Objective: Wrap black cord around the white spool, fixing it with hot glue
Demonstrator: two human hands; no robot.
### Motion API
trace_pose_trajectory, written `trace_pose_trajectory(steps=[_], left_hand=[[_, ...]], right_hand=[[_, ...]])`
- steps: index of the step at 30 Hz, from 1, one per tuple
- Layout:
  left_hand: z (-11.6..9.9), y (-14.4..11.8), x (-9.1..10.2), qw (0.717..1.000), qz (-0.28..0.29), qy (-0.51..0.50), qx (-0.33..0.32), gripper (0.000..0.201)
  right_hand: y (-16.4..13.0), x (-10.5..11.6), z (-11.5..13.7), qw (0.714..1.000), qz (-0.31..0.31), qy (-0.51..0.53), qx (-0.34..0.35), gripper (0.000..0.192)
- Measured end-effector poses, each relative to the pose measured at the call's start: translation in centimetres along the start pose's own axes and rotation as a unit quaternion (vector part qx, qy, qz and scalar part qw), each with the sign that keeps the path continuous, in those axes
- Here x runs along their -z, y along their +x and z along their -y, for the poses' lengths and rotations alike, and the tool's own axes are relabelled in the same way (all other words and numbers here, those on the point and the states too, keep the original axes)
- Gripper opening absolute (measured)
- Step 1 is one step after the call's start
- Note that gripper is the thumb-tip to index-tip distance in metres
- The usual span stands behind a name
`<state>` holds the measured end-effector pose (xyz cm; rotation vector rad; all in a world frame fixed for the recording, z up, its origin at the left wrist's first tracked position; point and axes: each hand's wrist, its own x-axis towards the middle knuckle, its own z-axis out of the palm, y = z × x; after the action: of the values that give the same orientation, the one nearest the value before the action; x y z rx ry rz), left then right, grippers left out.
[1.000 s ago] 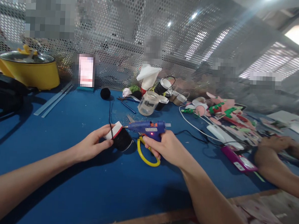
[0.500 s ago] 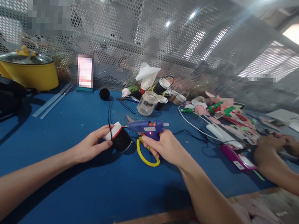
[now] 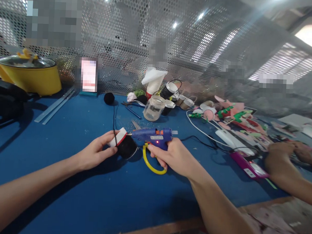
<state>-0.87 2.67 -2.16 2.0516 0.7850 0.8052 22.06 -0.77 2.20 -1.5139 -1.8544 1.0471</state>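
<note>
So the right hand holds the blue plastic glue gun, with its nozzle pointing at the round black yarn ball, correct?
Not at the ball: in the head view, the nozzle points at the black-and-white cup in the left hand. The rest is right.

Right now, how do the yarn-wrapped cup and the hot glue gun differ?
The yarn-wrapped cup is black, white and red; the hot glue gun is blue with orange parts. The left hand pinches the cup at its white end, while the right hand grips the gun's handle. The cup is tilted; the gun is roughly level. Both are hand-held.
</note>
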Motion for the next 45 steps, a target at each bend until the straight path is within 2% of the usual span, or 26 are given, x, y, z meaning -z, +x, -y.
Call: trace_pose_trajectory(steps=[7, 13, 24, 30, 35, 45], left_hand=[[0.2, -0.1, 0.0, 1.0, 0.0, 0.006, -0.001, 0.018], [0.4, -0.1, -0.1, 1.0, 0.0, 0.007, 0.013, 0.021], [0.2, -0.1, -0.2, 1.0, -0.003, 0.009, 0.026, 0.024], [0.2, -0.1, -0.2, 1.0, -0.002, 0.0, 0.028, 0.019], [0.3, -0.1, -0.1, 1.0, 0.0, -0.012, 0.001, 0.016], [0.2, 0.0, -0.2, 1.0, -0.006, 0.003, 0.012, 0.017]], right_hand=[[-0.4, 0.0, 0.3, 1.0, -0.009, -0.007, -0.01, 0.024], [-1.1, -0.4, 0.7, 1.0, 0.011, -0.003, 0.021, 0.021], [-1.6, -1.8, 1.1, 1.0, 0.017, 0.008, -0.018, 0.017], [-1.4, -0.9, 0.9, 1.0, 0.01, -0.009, -0.002, 0.019], [-0.6, 0.0, 0.3, 1.0, -0.011, -0.009, -0.002, 0.023], [0.6, -0.2, -0.3, 0.999, -0.024, 0.008, -0.023, 0.024]])
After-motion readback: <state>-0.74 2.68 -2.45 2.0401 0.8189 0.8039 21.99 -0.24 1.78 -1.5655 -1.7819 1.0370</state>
